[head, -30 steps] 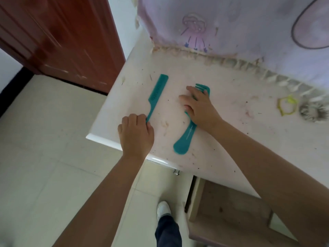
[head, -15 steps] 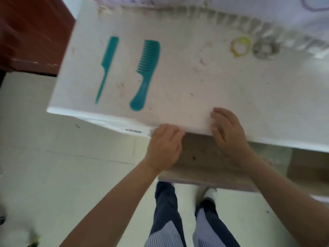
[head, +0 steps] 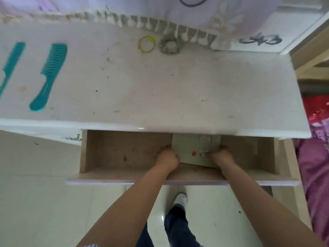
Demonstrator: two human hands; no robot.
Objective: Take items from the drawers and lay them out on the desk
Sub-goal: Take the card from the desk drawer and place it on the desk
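The wooden drawer under the white desk stands pulled out. Inside it lies a flat pale green card with a red dot and small pale shapes on it. My left hand grips the card's left edge and my right hand grips its right edge, both with fingers curled. On the desk's left lie a teal tail comb and a teal wide-tooth comb. A yellow hair band and a grey scrunchie lie at the back.
A frilled cloth hangs over the desk's back edge. Pink and red bedding is close on the right. A pale tiled floor lies below, with my legs and a white shoe in front of the drawer.
Both hands left the two combs on the desk, came down past its front edge, and now reach into the open drawer and hold the green card. The view shifted right.
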